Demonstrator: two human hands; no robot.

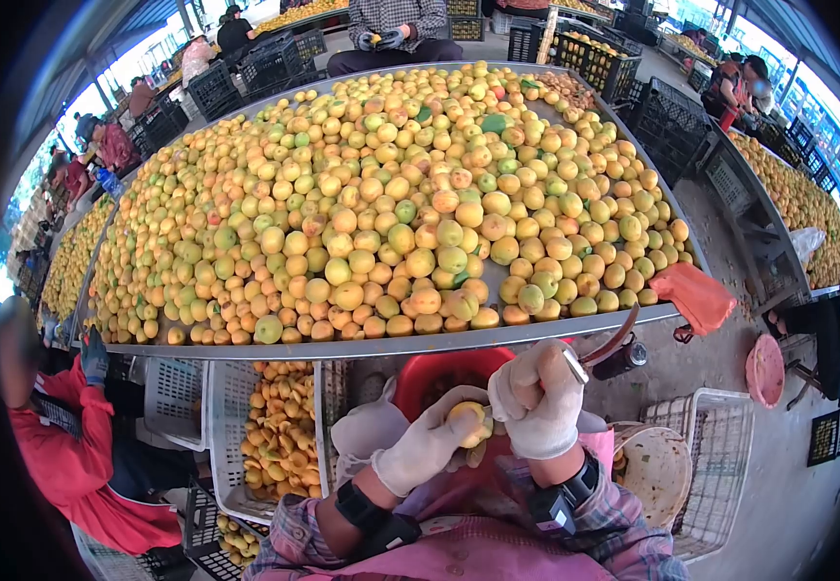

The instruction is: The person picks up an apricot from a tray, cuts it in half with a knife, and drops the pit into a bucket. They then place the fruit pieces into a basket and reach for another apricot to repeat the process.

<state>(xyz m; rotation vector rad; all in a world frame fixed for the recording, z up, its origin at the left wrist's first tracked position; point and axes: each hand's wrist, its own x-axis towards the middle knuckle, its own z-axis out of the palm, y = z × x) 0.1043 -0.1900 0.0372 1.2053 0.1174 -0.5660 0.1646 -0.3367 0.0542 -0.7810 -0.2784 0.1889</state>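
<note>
My left hand (430, 441), in a white glove, is closed round a yellow apricot (478, 423) in front of my body. Just right of it my right hand (541, 397), also gloved, is closed on a knife, whose metal part (575, 366) shows at the fingers; a curved brown piece (614, 339) extends up and right beyond it. Whether the blade touches the fruit is hidden. Beneath my hands is a red basin (454, 373). Ahead, a metal-edged table (391, 346) bears a wide heap of yellow and greenish apricots (372, 213).
A crate of halved apricots (226, 436) stands at left, near a person in a red jacket (81, 455). A white bucket (657, 470) and a white crate (720, 465) stand at right. A red bag (696, 298) hangs at the table's corner. Another person sits across the table.
</note>
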